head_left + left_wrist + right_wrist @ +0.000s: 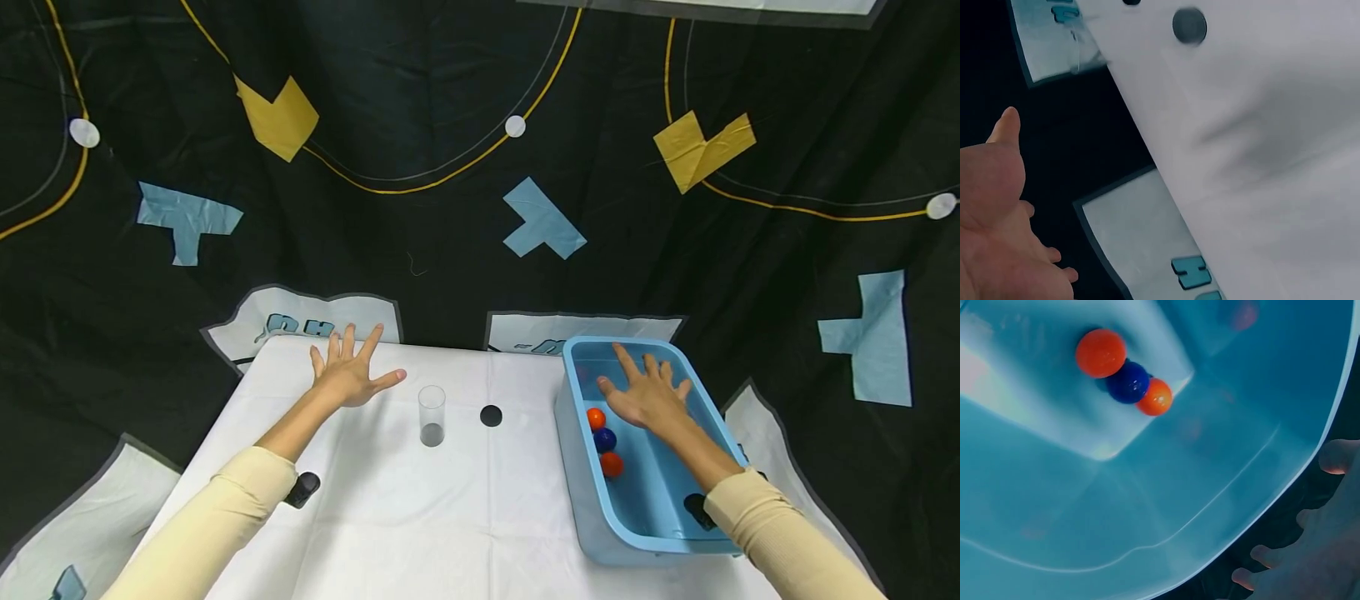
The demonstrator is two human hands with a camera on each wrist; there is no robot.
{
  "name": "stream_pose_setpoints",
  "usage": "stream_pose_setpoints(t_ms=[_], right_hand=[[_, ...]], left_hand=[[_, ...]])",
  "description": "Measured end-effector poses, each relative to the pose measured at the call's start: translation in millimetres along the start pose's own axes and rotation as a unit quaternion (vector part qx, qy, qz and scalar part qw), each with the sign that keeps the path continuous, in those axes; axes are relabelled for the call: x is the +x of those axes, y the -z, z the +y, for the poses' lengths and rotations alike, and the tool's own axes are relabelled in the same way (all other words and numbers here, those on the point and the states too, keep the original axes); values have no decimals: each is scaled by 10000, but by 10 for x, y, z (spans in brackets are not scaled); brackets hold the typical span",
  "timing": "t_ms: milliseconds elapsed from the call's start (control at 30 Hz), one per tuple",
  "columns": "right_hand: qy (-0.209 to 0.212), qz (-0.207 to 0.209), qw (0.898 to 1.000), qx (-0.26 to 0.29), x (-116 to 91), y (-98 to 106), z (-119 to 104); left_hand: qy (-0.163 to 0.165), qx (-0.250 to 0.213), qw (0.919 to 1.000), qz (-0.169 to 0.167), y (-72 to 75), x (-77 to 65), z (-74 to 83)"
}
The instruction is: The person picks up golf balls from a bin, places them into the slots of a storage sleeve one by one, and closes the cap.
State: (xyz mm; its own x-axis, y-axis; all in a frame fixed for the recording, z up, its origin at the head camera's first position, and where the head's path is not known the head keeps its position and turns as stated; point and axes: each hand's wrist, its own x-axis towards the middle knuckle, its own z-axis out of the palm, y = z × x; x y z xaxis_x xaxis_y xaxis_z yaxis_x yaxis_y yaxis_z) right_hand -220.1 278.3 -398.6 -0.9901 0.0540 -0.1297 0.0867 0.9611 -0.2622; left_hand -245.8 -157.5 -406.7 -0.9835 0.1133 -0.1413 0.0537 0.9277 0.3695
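Observation:
My left hand (350, 377) is held over the far left part of the white table (420, 525), fingers spread and holding nothing. Nearest to it stands an upright clear glass (431, 415), just to its right. Over the blue tub (592, 533) on the right is my right hand (647, 398), its fingers also spread and nothing in them. Inside the tub an orange ball (596, 418), a dark blue ball (604, 440) and a red-orange ball (611, 465) lie in a row along the left side. In the right wrist view these balls (1127, 382) touch on the tub floor.
A flat black disc (491, 416) lies on the table between the glass and the tub. Behind the table hangs a black cloth (450, 258) with blue tape pieces (545, 218) and yellow tape pieces (276, 118). White printed sheets (322, 312) show beyond the table's far edge.

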Motion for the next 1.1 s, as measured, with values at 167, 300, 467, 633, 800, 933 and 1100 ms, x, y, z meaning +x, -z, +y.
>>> stream_pose_setpoints(t_ms=[167,300,467,633,800,933,1100], right_hand=[[146,6,9999,18,-23,-2,-47],[278,51,9995,127,-42,-4,-84],[310,51,9987,412,-61,-40,-144],[271,-136,9979,565,-63,-55,-197],[244,-240,9965,758,-61,-76,-214],[273,-242,9954,889,-61,-91,-214],[335,-514,9893,1326,-53,-63,-214]], left_hand=[[-259,-227,9994,-86,-137,-56,101],[-493,-452,9975,-250,-257,-99,164],[-747,-785,9939,-183,-451,-103,169],[-644,-1334,9888,-181,-618,-69,127],[-344,-1713,9836,-444,-805,-63,84],[-64,-2015,9781,-517,-957,-79,70],[146,-2365,9708,-361,-1099,-77,66]])
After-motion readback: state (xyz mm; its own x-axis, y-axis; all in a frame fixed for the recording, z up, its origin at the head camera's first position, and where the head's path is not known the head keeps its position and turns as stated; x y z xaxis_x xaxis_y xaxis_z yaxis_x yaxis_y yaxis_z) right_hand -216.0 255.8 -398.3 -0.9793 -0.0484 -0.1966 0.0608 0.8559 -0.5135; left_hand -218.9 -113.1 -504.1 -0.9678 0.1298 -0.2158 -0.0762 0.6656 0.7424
